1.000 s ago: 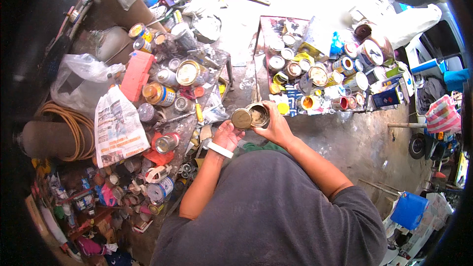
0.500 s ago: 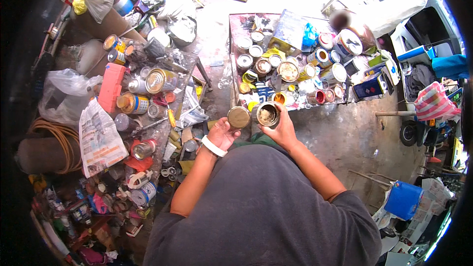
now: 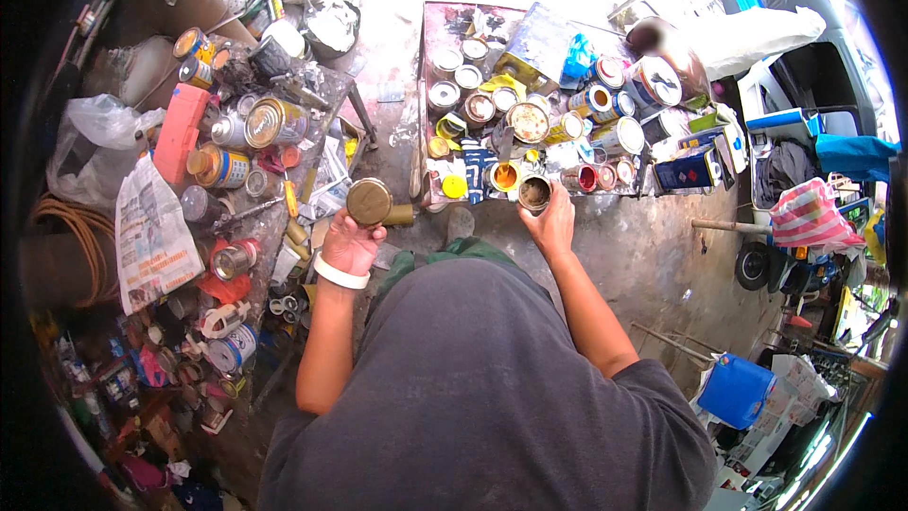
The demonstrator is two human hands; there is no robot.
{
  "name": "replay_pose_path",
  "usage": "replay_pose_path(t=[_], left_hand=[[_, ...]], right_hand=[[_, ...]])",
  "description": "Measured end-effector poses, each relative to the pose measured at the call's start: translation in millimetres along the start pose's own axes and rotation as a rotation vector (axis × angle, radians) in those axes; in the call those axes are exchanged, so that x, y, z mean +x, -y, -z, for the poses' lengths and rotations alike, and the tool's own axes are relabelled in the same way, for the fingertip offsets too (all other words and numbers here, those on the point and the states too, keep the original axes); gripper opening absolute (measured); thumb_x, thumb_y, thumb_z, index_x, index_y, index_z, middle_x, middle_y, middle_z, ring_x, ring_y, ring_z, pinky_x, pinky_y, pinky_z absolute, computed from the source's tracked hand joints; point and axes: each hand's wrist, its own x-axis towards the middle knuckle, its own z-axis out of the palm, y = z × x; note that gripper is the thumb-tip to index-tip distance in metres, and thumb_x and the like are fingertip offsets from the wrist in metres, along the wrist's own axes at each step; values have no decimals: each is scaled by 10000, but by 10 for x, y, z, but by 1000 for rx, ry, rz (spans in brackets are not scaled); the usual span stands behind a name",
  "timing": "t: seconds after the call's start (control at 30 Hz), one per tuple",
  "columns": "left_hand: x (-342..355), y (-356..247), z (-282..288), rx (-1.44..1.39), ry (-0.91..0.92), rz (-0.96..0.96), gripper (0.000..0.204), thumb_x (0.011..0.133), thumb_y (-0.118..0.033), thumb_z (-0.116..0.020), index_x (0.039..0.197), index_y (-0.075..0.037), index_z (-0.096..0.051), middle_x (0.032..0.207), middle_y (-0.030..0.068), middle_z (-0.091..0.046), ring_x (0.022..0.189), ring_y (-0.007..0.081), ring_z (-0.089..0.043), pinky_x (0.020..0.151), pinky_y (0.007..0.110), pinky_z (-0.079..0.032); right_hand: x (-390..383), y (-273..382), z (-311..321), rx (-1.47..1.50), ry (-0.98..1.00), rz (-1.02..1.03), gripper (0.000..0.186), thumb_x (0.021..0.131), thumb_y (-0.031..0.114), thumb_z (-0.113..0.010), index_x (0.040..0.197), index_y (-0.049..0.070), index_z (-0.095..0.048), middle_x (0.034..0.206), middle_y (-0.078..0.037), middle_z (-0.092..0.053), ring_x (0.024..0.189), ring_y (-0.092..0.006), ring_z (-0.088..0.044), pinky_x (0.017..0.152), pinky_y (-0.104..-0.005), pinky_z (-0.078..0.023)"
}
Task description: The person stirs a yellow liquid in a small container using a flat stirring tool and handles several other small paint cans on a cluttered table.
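My left hand, with a white band at the wrist, grips a round tan-brown lid by its lower edge. Well apart from it, my right hand is wrapped round the side of a small open can whose inside looks brown and crusted. That can is at the near edge of the paint-covered table. Just beyond it stands a small pot of orange paint with a flat tool upright in it. A striped dark blue and white cloth item and a yellow lid lie to its left.
Several paint cans and a large rectangular tin crowd the table. On the left, a cluttered bench holds cans, a pink-red block and newspaper. A blue container stands at the lower right.
My hands have drawn apart. The left has carried the lid leftward, and the right has brought the can up to the table's near edge. The view has also shifted slightly.
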Motion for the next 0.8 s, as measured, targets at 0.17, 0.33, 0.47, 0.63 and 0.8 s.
replay_pose_path(t=[0.17,0.33,0.47,0.63,0.8], left_hand=[[-77,-81,108,10,-14,-50,351,900,-285,-753,1216,-159,-669,1214,47,-694,1021,205,-651,765,361,-471],[-149,-111,97,4,-30,-101,351,905,-293,-748,1218,-155,-669,1225,48,-692,1025,203,-650,774,357,-472],[-174,-110,160,-6,-21,-113,349,909,-302,-743,1216,-154,-670,1223,50,-693,1027,200,-648,782,355,-472],[-198,-144,157,11,-1,-119,305,914,-299,-738,1175,-152,-684,1221,54,-694,1027,199,-646,784,357,-472],[-231,-148,203,-9,-17,-133,256,919,-283,-733,1141,-161,-699,1228,55,-696,1048,213,-651,778,363,-474]], right_hand=[[64,-119,-57,-89,93,6,853,708,328,-849,1386,19,-434,1342,-186,-550,1261,-347,-526,1036,-471,-406],[139,-64,-48,-163,162,0,869,706,318,-850,1407,26,-428,1379,-178,-538,1289,-331,-515,1060,-483,-394],[163,-59,-75,-247,115,69,871,703,336,-857,1404,31,-440,1366,-166,-544,1273,-308,-522,1043,-467,-398],[186,-22,-72,-304,166,52,890,705,355,-860,1419,36,-435,1380,-162,-540,1285,-305,-515,1044,-466,-398],[219,-36,-85,-343,181,69,890,709,375,-858,1419,43,-436,1386,-152,-539,1290,-293,-508,1036,-461,-402]])
